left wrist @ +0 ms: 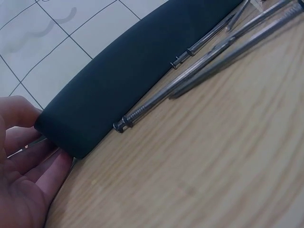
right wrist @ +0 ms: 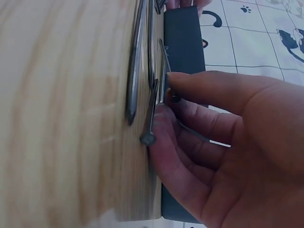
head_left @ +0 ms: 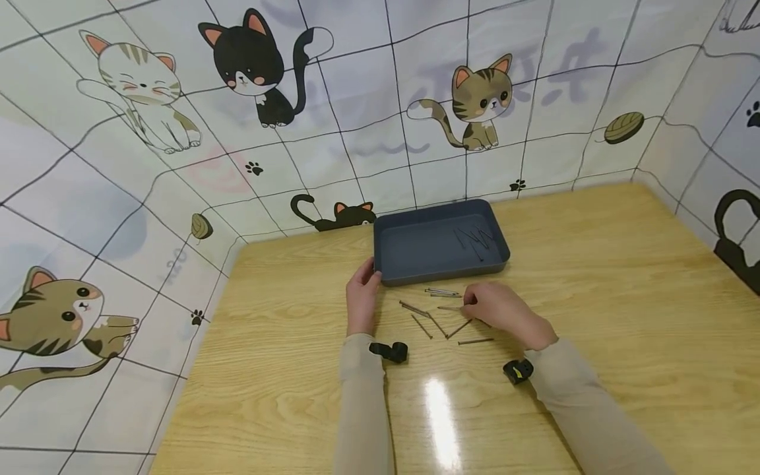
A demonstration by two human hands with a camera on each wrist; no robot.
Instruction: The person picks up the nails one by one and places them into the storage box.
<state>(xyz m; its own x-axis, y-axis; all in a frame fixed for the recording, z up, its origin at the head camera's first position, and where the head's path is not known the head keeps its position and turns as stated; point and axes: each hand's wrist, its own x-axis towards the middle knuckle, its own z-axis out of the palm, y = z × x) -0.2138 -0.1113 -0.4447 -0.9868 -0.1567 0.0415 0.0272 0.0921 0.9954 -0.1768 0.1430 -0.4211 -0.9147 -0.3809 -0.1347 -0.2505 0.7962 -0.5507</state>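
Observation:
A dark blue-grey rectangular tray [head_left: 415, 251] stands at the back of the wooden table. My left hand [head_left: 361, 300] holds its near left corner, thumb up at the rim and the other fingers lower on the side. Just in front of the tray, my right hand [head_left: 501, 309] pinches a nail [right wrist: 165, 54] by its head end between thumb and index finger, the shank slanting away. Several loose nails [head_left: 414, 308] lie scattered on the table between the hands, one of them [right wrist: 148, 137] close beside the right fingers. More nails [head_left: 475, 241] lie inside the tray's right half.
The pale wooden table [head_left: 267, 382] extends to both sides and toward me. Behind the tray and along the sides rises a white covering [head_left: 368, 99] printed with cats and grid lines. A black camera band [head_left: 390, 351] is on the left wrist, another [head_left: 518, 371] on the right.

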